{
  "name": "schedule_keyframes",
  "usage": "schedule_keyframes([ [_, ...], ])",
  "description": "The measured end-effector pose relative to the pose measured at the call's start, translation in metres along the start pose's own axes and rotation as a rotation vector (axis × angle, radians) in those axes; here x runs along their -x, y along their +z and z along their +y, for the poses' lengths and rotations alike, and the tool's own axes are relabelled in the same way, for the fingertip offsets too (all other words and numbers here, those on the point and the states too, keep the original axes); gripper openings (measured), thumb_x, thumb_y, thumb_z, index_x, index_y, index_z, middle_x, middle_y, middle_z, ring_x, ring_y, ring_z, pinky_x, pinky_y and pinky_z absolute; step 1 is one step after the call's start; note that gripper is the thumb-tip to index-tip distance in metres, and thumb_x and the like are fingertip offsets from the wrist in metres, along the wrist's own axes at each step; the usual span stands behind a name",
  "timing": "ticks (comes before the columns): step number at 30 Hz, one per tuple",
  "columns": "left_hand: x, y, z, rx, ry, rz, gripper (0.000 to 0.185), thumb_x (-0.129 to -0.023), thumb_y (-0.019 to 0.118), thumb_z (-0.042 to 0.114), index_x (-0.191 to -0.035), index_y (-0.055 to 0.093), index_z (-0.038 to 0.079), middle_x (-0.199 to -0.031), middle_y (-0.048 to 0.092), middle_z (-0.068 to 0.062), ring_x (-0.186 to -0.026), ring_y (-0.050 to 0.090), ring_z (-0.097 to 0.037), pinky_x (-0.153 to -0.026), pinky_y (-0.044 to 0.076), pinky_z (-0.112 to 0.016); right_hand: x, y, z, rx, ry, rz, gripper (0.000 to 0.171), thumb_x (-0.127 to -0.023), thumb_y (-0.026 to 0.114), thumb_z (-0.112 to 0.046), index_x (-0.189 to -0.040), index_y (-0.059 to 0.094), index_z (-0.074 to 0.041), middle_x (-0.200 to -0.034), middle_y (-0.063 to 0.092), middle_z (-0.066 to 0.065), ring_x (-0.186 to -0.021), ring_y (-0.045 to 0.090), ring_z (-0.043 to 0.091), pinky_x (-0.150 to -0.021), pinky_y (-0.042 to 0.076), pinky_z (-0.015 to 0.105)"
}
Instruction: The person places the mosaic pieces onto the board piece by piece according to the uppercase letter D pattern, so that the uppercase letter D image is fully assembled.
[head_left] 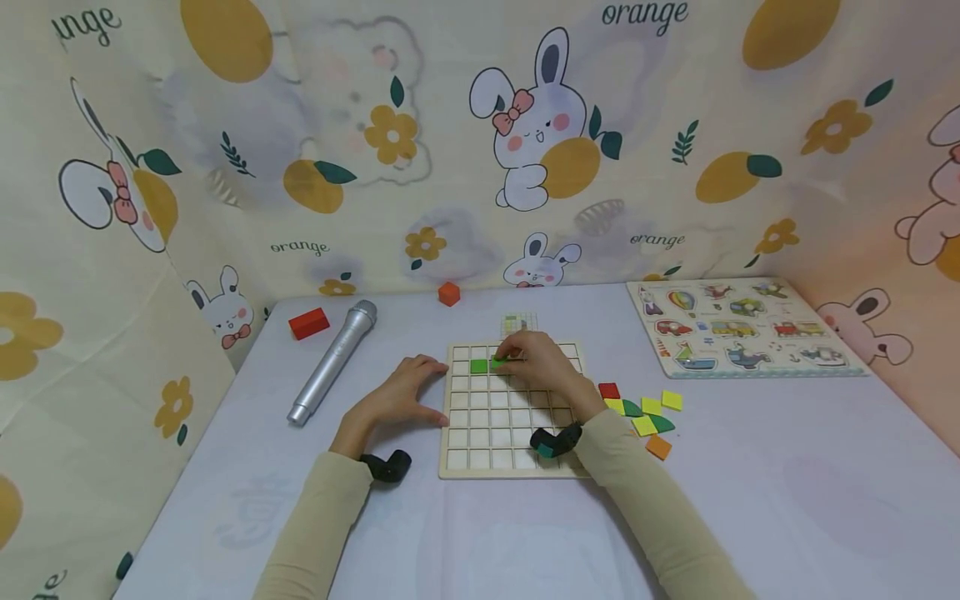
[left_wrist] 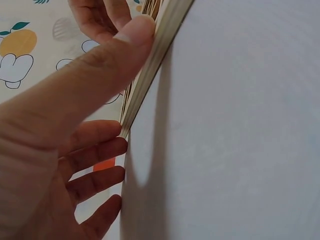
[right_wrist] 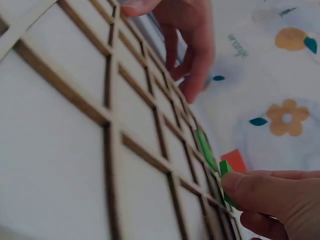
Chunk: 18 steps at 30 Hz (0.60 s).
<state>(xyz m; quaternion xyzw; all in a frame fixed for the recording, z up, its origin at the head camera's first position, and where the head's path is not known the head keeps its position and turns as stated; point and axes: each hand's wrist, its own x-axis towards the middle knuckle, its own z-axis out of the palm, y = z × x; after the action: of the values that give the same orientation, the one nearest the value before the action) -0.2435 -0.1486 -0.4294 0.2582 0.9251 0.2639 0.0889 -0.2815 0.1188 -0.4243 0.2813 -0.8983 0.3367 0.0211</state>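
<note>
the right hand [head_left: 542, 360] rests over the upper rows of the wooden grid board [head_left: 480, 454], thumb and fingertips pinched on a green tile [head_left: 498, 362] that sits tilted at the lip of a cell, not yet flat; in the right wrist view the same tile [right_wrist: 225, 169] stands on edge against the thumb. a second green tile [head_left: 478, 366] lies seated in the cell just beside it. the left hand [head_left: 399, 393] steadies the board's left edge, thumb pressed flat against the rim [left_wrist: 150, 65], fingers relaxed and spread on the table [head_left: 750, 500], gripping nothing. judged from its look, the tile is thin, stiff and light, likely smooth-faced, so it should be held by its two opposite edges rather than its faces; it appears a close fit to the cell, and a skewed entry could jam it on the dividers. the board is shallow and light enough to slide, which the left hand guards against. loose tiles [head_left: 645, 417] in red, yellow, green and orange lie just right of the board, near the right forearm. a silver microphone [head_left: 332, 361], a red block [head_left: 309, 323] and a small orange cube [head_left: 448, 293] sit well apart to the left and rear; a picture puzzle board [head_left: 742, 329] lies far right. open room remains in front of the board.
</note>
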Motion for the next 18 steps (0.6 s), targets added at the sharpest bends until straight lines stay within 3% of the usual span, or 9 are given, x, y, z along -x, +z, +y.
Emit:
schedule_keyframes([
  [6,-0.0004,-0.0014,0.0015,-0.004,0.007,-0.002,0.086,-0.065,0.083,0.041,-0.135,0.046,0.007,-0.134,0.044,-0.011,-0.127,0.034,-0.028,-0.107,0.030,-0.044,-0.0005,0.0074,0.0018,0.052,0.042,0.030,0.009,-0.080,0.074,-0.016,-0.089,0.073,-0.014,-0.089,0.067,-0.002,-0.085,0.061,0.014,-0.077,0.051,0.032],
  [14,0.0009,-0.0024,0.0028,-0.019,0.024,0.000,0.085,-0.065,0.083,0.039,-0.134,0.046,0.005,-0.133,0.045,-0.013,-0.125,0.035,-0.030,-0.106,0.032,-0.045,0.0037,0.0070,0.0041,0.035,-0.056,0.020,0.008,-0.083,0.070,-0.011,-0.090,0.074,-0.011,-0.093,0.070,-0.001,-0.092,0.063,0.018,-0.083,0.051,0.035],
  [18,0.0009,-0.0020,0.0032,-0.019,0.041,0.004,0.084,-0.065,0.083,0.039,-0.133,0.047,0.004,-0.132,0.046,-0.013,-0.124,0.036,-0.030,-0.105,0.032,-0.045,0.0079,0.0031,0.0057,0.060,-0.093,-0.009,0.012,-0.086,0.067,-0.012,-0.097,0.073,-0.011,-0.098,0.068,0.001,-0.094,0.061,0.019,-0.086,0.049,0.036],
])
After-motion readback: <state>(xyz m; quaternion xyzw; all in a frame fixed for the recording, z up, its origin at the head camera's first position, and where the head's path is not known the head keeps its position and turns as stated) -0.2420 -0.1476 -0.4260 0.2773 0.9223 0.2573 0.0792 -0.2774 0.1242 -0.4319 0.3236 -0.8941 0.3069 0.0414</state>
